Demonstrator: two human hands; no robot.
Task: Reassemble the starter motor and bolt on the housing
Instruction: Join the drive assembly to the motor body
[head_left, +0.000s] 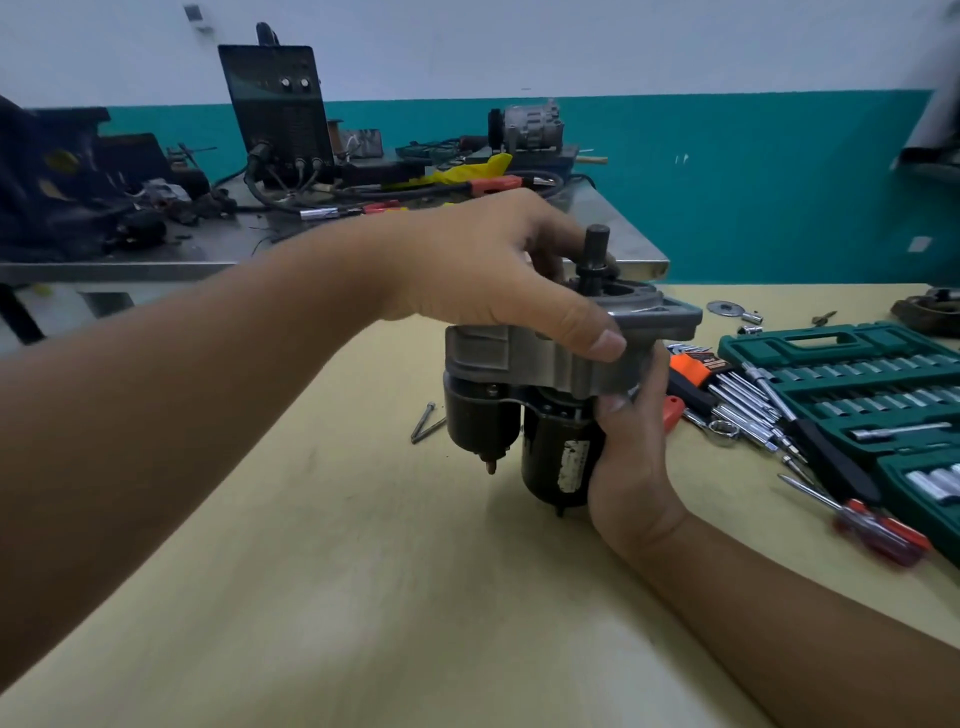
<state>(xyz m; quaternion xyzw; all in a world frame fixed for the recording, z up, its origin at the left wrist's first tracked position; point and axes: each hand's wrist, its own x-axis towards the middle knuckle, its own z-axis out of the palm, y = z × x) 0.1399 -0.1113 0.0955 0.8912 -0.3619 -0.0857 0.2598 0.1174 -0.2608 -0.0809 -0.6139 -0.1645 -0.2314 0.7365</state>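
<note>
Fingers (597, 340) of the left hand (483, 270) grip the housing (545, 358) from above.

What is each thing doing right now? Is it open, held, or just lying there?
Left hand: grips the grey metal housing from above.
Right hand: holds the black cylindrical starter motor, upright.
Two long silver bolts: lying loose on the yellow table.
Green plastic socket case: open.
Red-handled screwdriver: lying untouched.
</note>
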